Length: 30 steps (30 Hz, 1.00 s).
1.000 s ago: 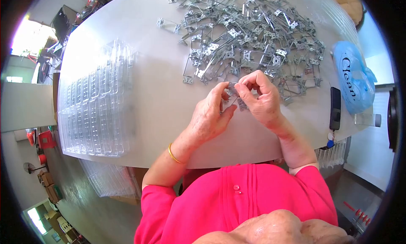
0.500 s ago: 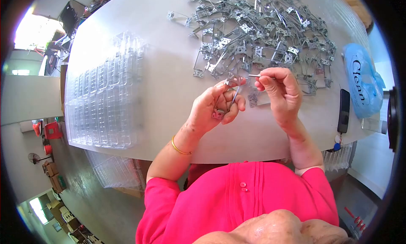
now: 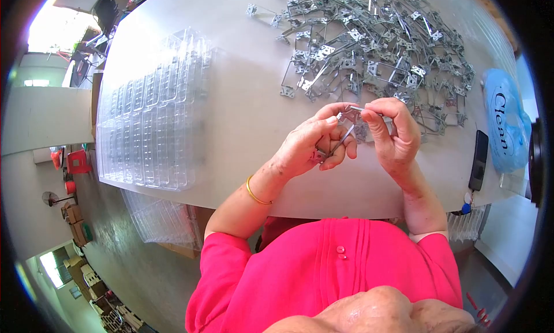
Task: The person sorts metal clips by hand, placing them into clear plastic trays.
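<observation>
My left hand (image 3: pixel 316 140), with a yellow bangle (image 3: pixel 254 192) on its wrist, is closed around a metal bracket piece (image 3: pixel 341 140) with a thin rod. Between the thumb and fingers of my right hand (image 3: pixel 395 130) a small thin metal pin (image 3: pixel 359 108) is pinched. The pin's tip touches or nearly touches the upper end of the bracket piece, beside my left fingertips. Just beyond both hands lies a large pile of metal brackets with rods (image 3: pixel 369 42).
Stacked clear plastic trays (image 3: pixel 153 122) lie on the left of the white table (image 3: pixel 245 131). On the right are a blue plastic bag (image 3: pixel 506 122), a black phone (image 3: pixel 478 160) and a key fob (image 3: pixel 466 208). More clear trays (image 3: pixel 158 217) stand below the left edge.
My right hand's pin has come up to the bracket piece in my left hand, and the hands are closer together. The whole view has shifted slightly, so the table things appear further right.
</observation>
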Tool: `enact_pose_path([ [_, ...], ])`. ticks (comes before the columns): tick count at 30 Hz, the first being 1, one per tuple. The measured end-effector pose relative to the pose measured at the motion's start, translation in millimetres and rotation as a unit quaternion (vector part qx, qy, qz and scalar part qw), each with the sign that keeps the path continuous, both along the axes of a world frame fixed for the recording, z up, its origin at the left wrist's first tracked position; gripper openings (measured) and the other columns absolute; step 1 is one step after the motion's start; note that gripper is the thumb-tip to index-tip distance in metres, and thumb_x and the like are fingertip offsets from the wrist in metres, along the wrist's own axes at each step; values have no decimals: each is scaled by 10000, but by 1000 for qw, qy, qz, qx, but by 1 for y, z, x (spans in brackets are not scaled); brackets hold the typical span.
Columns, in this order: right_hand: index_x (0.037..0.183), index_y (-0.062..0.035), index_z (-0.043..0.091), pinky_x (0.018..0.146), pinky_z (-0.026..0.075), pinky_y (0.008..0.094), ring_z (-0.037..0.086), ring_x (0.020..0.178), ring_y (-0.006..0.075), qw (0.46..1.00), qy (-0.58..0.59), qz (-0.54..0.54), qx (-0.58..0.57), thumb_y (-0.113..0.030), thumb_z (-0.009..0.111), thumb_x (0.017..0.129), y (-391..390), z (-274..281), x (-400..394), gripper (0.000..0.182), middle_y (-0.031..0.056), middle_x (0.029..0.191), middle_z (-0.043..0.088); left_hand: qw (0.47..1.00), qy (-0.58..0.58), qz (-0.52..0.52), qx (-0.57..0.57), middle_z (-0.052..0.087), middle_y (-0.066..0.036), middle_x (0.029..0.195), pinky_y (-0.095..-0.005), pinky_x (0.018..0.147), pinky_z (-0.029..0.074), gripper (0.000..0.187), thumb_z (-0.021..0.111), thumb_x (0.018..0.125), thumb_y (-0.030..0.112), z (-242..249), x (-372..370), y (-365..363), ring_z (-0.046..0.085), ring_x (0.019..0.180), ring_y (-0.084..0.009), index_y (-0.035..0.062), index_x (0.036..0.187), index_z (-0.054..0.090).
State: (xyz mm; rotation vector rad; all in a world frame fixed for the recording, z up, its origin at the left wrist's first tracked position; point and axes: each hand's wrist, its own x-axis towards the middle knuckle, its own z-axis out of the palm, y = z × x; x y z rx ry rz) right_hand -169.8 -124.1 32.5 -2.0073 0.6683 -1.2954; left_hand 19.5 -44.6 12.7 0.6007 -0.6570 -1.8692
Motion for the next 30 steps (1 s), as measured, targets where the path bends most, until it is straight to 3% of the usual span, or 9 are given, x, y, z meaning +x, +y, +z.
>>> enact_pose_path([
  [9, 988, -30, 678, 655, 556, 337, 702, 766, 258, 993, 33, 6, -111, -4, 784, 866, -2, 4, 0, 164, 117, 889, 719, 1000, 4, -12, -16, 624, -283, 900, -262, 517, 383, 479, 389, 1096, 305, -10, 2, 0, 528, 552, -191, 99, 1528, 358],
  [18, 950, -37, 663, 626, 542, 353, 692, 713, 278, 986, 54, 1, -156, -10, 791, 853, -4, 6, 1, 162, 115, 824, 697, 997, -79, -7, -14, 654, -164, 980, -224, 508, 360, 380, 456, 1102, 331, -1, 1, 3, 517, 568, -107, 150, 1434, 423],
  [21, 885, -38, 638, 589, 505, 357, 652, 660, 277, 984, 79, -8, -159, -11, 766, 877, -3, 5, 2, 131, 102, 771, 658, 993, -113, -7, -31, 645, -113, 953, -248, 549, 403, 457, 490, 1088, 397, 5, 0, 4, 525, 616, -93, 85, 1409, 397],
  [30, 763, -49, 565, 501, 373, 368, 503, 536, 237, 988, 118, 14, -98, -80, 722, 941, -1, 3, 0, 239, 67, 639, 509, 979, -191, -3, -63, 656, -83, 957, -248, 587, 426, 484, 538, 1072, 409, 8, 1, 7, 551, 645, -90, 118, 1434, 404],
])
